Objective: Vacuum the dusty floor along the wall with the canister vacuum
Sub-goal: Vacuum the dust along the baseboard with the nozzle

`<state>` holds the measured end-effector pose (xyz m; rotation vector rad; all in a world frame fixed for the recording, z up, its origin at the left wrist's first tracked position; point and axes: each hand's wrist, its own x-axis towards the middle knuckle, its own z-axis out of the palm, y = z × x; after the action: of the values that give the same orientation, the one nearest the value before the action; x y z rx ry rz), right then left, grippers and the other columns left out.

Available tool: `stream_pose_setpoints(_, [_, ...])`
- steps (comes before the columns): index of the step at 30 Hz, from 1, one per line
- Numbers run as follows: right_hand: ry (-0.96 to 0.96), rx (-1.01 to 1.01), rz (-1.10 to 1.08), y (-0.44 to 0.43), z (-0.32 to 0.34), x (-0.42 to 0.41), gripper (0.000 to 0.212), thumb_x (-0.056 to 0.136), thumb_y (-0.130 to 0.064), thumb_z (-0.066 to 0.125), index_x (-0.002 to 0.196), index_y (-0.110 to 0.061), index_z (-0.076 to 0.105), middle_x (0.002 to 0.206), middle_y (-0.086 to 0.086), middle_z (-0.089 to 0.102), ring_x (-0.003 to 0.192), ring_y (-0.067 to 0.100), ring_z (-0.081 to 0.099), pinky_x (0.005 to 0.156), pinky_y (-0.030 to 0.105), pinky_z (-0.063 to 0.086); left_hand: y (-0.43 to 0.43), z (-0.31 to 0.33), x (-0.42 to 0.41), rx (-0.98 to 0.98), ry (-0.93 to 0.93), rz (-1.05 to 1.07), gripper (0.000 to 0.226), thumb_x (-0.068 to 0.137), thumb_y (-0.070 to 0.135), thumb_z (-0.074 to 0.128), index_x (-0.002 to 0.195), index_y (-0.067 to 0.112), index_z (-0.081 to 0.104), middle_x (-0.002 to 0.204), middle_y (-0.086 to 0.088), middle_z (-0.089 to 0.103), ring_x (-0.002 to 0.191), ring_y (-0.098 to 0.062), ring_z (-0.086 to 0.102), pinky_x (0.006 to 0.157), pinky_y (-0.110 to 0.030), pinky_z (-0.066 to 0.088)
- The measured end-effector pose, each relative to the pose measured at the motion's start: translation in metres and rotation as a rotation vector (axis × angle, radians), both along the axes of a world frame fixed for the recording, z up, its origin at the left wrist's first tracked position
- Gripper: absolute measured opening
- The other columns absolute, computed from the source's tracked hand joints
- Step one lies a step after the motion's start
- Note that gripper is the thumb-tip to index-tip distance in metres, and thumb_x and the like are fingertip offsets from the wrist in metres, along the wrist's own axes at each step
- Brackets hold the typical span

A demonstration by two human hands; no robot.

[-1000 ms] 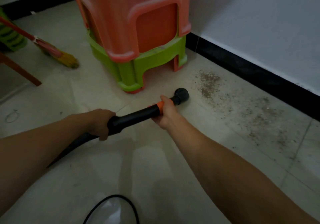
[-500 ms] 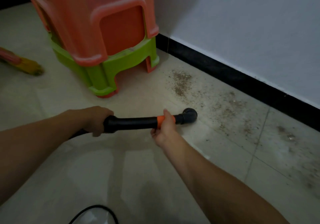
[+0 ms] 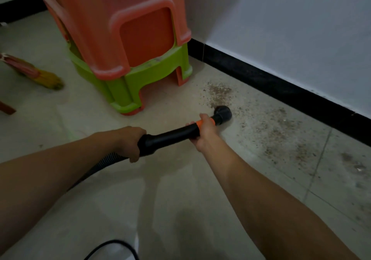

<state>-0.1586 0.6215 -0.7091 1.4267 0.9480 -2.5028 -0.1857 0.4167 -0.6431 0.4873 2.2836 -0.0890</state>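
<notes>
Right now the black plastic vacuum wand (image 3: pixel 172 137) with its orange collar lies nearly level over the pale tiled floor (image 3: pixel 180 199). Its round black nozzle (image 3: pixel 222 114) sits at the near edge of the brown dust patch (image 3: pixel 218 93). The right hand (image 3: pixel 204 131) grips the wand at the collar. The left hand (image 3: pixel 130 141) is wrapped round the thicker rear end, where the ribbed black hose (image 3: pixel 104 161) trails off.

Swung wide, the nozzle could knock a leg of the stacked orange and green plastic stools (image 3: pixel 128 58) nearby. Held tilted, it may leave grit behind. More dust runs along the black skirting (image 3: pixel 281 91) under the white wall (image 3: pixel 291 28). A straw broom (image 3: pixel 40 74) lies at the left.
</notes>
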Motion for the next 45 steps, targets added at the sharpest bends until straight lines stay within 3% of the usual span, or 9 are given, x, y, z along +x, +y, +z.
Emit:
stream_pose_setpoints(4, [0.006,0.006,0.166,0.006,0.013,-0.019,0.027,0.094,-0.029,0.061,0.109,-0.010,0.047,0.083,0.010,0.057,0.070,0.023,0.060,0.055,0.040,0.052,-0.002,-0.003,0.005,0.010,-0.040,0.050,0.050,0.068,0.019,0.081,0.105,0.022,0.048,0.097,0.004,0.053,0.090,-0.018,0.055,0.071,-0.027,0.043])
stream_pose_setpoints(10, [-0.020,0.027,0.014,-0.006,-0.009,-0.013,0.023,0.089,-0.027,0.067,0.099,-0.012,0.053,0.081,0.010,0.063,0.065,0.024,0.065,0.051,0.035,0.056,-0.006,-0.001,-0.006,-0.021,-0.012,0.067,0.049,0.068,0.012,0.079,0.105,0.021,0.048,0.100,0.000,0.054,0.089,-0.018,0.054,0.068,-0.027,0.042])
stream_pose_setpoints(13, [0.011,0.039,0.161,-0.006,0.002,-0.033,0.033,0.091,-0.029,0.065,0.116,-0.012,0.052,0.090,0.011,0.061,0.070,0.023,0.062,0.045,0.031,0.054,-0.009,-0.007,-0.006,-0.029,-0.029,0.068,0.050,0.066,0.019,0.082,0.105,0.020,0.050,0.101,0.001,0.056,0.091,-0.019,0.057,0.073,-0.028,0.046])
stream_pose_setpoints(16, [0.009,0.039,0.210,-0.005,0.010,-0.043,0.035,0.092,-0.028,0.064,0.120,-0.012,0.051,0.088,0.010,0.058,0.068,0.022,0.060,0.045,0.032,0.054,-0.010,-0.011,-0.008,0.000,-0.040,0.079,0.049,0.067,0.019,0.082,0.104,0.020,0.049,0.099,0.001,0.056,0.089,-0.018,0.057,0.071,-0.028,0.046])
stream_pose_setpoints(20, [-0.013,0.009,0.028,-0.010,-0.007,-0.012,0.029,0.091,-0.031,0.064,0.110,-0.011,0.054,0.083,0.009,0.060,0.067,0.022,0.062,0.056,0.034,0.056,-0.006,-0.009,-0.018,-0.040,-0.017,0.013,0.049,0.066,0.006,0.077,0.101,0.024,0.047,0.092,0.004,0.052,0.084,-0.016,0.053,0.062,-0.026,0.039])
stream_pose_setpoints(25, [-0.056,0.042,-0.151,0.010,-0.015,0.018,0.020,0.090,-0.030,0.065,0.091,-0.014,0.053,0.079,0.007,0.063,0.068,0.021,0.064,0.063,0.037,0.058,0.018,-0.016,-0.023,-0.003,-0.011,-0.077,0.052,0.060,0.006,0.078,0.100,0.024,0.051,0.101,0.000,0.055,0.090,-0.020,0.054,0.068,-0.027,0.041])
stream_pose_setpoints(34, [0.015,0.050,0.045,0.031,-0.006,-0.043,0.026,0.091,-0.024,0.064,0.107,-0.012,0.048,0.085,0.012,0.059,0.078,0.027,0.061,0.059,0.039,0.056,0.032,-0.016,-0.032,0.004,-0.018,0.004,0.048,0.063,0.013,0.082,0.097,0.023,0.049,0.093,0.002,0.054,0.086,-0.019,0.055,0.068,-0.027,0.042])
stream_pose_setpoints(41, [0.039,0.064,0.219,0.024,-0.006,-0.093,0.015,0.092,-0.025,0.062,0.094,-0.014,0.051,0.092,0.013,0.058,0.083,0.027,0.063,0.053,0.035,0.053,0.025,-0.023,-0.037,0.064,0.010,0.209,0.047,0.063,0.011,0.081,0.097,0.021,0.050,0.086,0.003,0.053,0.079,-0.018,0.054,0.058,-0.025,0.039])
stream_pose_setpoints(45, [-0.014,0.079,0.204,0.037,-0.016,-0.081,0.015,0.091,-0.025,0.063,0.085,-0.017,0.051,0.082,0.011,0.058,0.071,0.025,0.064,0.054,0.036,0.058,0.036,-0.025,-0.030,0.049,-0.033,0.248,0.051,0.062,0.009,0.080,0.102,0.020,0.051,0.098,-0.003,0.056,0.085,-0.021,0.054,0.068,-0.027,0.042])
